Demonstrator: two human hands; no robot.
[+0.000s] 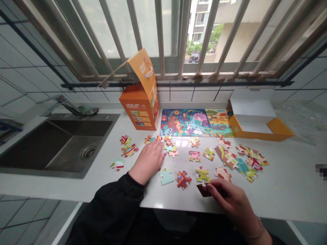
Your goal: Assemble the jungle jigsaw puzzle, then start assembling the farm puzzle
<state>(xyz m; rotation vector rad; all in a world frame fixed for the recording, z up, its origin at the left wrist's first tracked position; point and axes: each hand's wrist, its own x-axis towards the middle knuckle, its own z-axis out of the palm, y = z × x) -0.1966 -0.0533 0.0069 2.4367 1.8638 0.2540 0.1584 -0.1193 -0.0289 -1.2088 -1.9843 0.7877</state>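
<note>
Right hand (231,196) pinches dark jigsaw piece (203,191) over table (288,185), near front edge, just beside green jigsaw piece (203,175); left hand (149,159) palm-down among loose jigsaw pieces (130,150), in front of orange Level Up! Puzzles box (139,109), from my remote seat I can't tell its grip

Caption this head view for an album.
Right hand holds a jigsaw piece; left hand is among loose pieces near an orange puzzle box.
</note>
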